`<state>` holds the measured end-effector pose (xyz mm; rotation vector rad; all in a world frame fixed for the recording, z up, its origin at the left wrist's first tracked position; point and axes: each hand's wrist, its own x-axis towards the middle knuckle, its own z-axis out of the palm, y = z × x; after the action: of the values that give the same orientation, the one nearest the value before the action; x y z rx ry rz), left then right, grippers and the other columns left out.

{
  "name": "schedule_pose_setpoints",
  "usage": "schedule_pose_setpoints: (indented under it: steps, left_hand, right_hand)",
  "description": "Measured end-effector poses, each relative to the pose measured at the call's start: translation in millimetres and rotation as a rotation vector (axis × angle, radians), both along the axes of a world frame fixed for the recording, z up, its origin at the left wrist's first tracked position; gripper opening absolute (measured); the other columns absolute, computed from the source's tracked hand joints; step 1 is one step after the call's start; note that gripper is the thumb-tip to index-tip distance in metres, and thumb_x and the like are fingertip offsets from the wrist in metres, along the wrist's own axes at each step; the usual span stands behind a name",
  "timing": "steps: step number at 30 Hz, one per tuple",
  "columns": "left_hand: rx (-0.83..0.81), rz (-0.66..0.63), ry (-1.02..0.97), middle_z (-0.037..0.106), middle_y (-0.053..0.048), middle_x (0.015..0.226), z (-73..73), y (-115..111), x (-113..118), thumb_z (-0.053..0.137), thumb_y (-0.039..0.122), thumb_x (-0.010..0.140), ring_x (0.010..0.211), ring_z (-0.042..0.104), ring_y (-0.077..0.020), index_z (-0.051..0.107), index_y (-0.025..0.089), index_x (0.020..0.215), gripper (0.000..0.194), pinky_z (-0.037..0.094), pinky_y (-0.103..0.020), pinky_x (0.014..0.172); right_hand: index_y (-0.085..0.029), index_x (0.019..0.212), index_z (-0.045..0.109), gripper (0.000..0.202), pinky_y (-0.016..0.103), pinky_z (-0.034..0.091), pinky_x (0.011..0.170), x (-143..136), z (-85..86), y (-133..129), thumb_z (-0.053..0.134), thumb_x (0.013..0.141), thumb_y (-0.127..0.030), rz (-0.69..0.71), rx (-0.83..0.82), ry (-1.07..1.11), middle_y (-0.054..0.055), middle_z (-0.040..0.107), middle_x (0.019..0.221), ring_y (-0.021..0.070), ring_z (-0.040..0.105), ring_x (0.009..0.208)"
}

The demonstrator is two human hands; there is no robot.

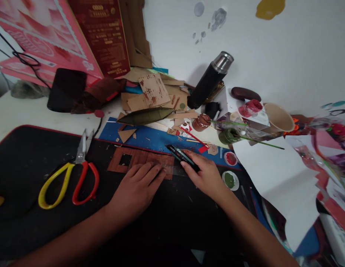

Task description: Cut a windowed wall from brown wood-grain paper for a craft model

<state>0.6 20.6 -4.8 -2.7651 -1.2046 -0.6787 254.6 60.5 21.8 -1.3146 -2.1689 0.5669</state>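
On the black mat (24, 159) lay a flat reddish-brown card (114, 160), apparently being steadied by the left hand's (136, 189) flattened, unclosed grip, the right hand's (207, 176) closed grip holding a black-and-green cutter (178, 153) near its right end, requiring careful alignment.

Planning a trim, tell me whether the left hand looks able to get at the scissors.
Probably yes: the scissors lie beside the left hand with nothing over them, though that hand rests on the brown strip.
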Motion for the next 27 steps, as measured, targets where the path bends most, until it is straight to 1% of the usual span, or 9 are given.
schedule_pose_setpoints:
  steps: [4,8,13,15,17,19,23,27]
  left_hand:
    - [-0.014,0.022,0.001,0.076,-0.01,0.125,-0.2,0,1,0.048,0.013,0.099,0.112,0.064,-0.03,0.073,0.014,0.123,0.035,0.051,-0.044,0.091]
    - [-0.008,0.042,-0.012,0.076,-0.01,0.124,2.7,0,2,0.047,0.014,0.1,0.111,0.063,-0.0295,0.074,0.015,0.122,0.035,0.051,-0.044,0.09]
    - [-0.013,0.042,-0.012,0.076,-0.01,0.121,4.1,1,1,0.05,0.013,0.099,0.108,0.063,-0.0295,0.074,0.014,0.12,0.032,0.051,-0.044,0.09]
    - [-0.01,0.042,-0.013,0.077,-0.01,0.119,3.5,0,1,0.051,0.014,0.099,0.107,0.064,-0.0295,0.074,0.014,0.12,0.032,0.051,-0.043,0.091]
    - [-0.013,0.043,-0.019,0.077,-0.009,0.119,2.8,-1,0,0.051,0.015,0.099,0.108,0.064,-0.0298,0.074,0.014,0.12,0.032,0.051,-0.043,0.091]
    - [-0.019,0.037,-0.027,0.076,-0.009,0.12,2.1,-2,-1,0.051,0.014,0.098,0.111,0.063,-0.0303,0.075,0.015,0.119,0.032,0.052,-0.043,0.091]
    - [-0.03,0.021,-0.024,0.076,-0.01,0.123,1.4,-3,-2,0.053,0.013,0.095,0.115,0.064,-0.0309,0.075,0.017,0.118,0.032,0.055,-0.042,0.089]
    - [-0.02,0.021,-0.019,0.075,-0.011,0.123,1.6,-2,-2,0.054,0.014,0.095,0.115,0.065,-0.0304,0.076,0.017,0.119,0.033,0.056,-0.043,0.089]
  right_hand:
    - [-0.023,0.136,0.069,0.035,0.04,0.061,0.101,-1,-1.8,-1,0.061,0.102,-0.028,-0.007,0.028,0.006,0.009,0.077,0.129,0.0246,0.074,0.116]
    - [-0.022,0.136,0.068,0.035,0.04,0.06,0.102,1,0.4,-3,0.06,0.103,-0.029,-0.01,0.031,-0.033,0.009,0.076,0.13,0.0245,0.074,0.118]
    - [-0.021,0.138,0.066,0.035,0.04,0.062,0.097,9,6.1,-8,0.057,0.106,-0.03,0.056,0.009,-0.15,0.009,0.078,0.125,0.0242,0.076,0.111]
    - [-0.02,0.141,0.065,0.039,0.041,0.064,0.094,12,8.2,-11,0.058,0.106,-0.036,0.085,-0.009,-0.209,0.01,0.078,0.122,0.025,0.076,0.107]
    - [-0.018,0.143,0.063,0.047,0.042,0.064,0.091,13,9.8,-13,0.06,0.104,-0.044,0.102,-0.018,-0.275,0.011,0.078,0.12,0.0268,0.077,0.104]
    - [-0.017,0.145,0.062,0.054,0.044,0.065,0.087,14,10.8,-15,0.062,0.102,-0.049,0.11,-0.017,-0.345,0.013,0.077,0.118,0.0283,0.077,0.1]
    - [-0.017,0.149,0.058,0.054,0.044,0.066,0.076,15,11.2,-15,0.061,0.103,-0.044,0.104,-0.006,-0.472,0.013,0.076,0.114,0.0289,0.077,0.091]
    - [-0.017,0.149,0.058,0.052,0.043,0.065,0.076,15,11.3,-15,0.061,0.103,-0.042,0.095,-0.016,-0.502,0.014,0.076,0.114,0.0291,0.076,0.091]
